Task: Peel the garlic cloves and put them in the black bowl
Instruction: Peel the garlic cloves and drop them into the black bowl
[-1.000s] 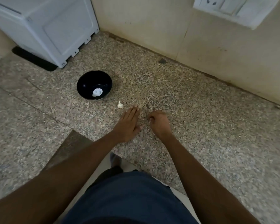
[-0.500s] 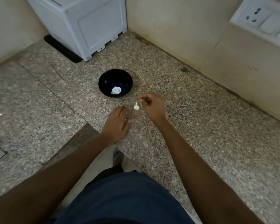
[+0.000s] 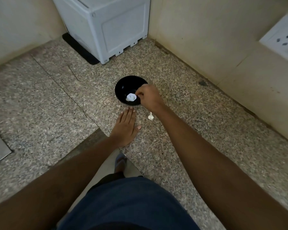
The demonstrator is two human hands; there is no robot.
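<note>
Head view, from the biggest thing down: a speckled stone counter (image 3: pixel 206 130) fills the frame, with a white appliance (image 3: pixel 110 25) at the upper middle. Near the centre sits the black bowl (image 3: pixel 123 87), holding a pale white lump (image 3: pixel 131 97) that looks like peeled garlic, though it is too washed out to be sure. The right hand (image 3: pixel 150 97) hangs over the bowl's right rim, fingertips pinched together above that lump; whether they hold a clove I cannot tell. The left hand (image 3: pixel 125 128) lies flat on the counter, fingers straight, just below the bowl. A small garlic clove (image 3: pixel 150 116) with its stem lies on the counter below the right wrist. The step in hand seems to be dropping a peeled clove into the bowl; next, that clove needs picking up and peeling.
</note>
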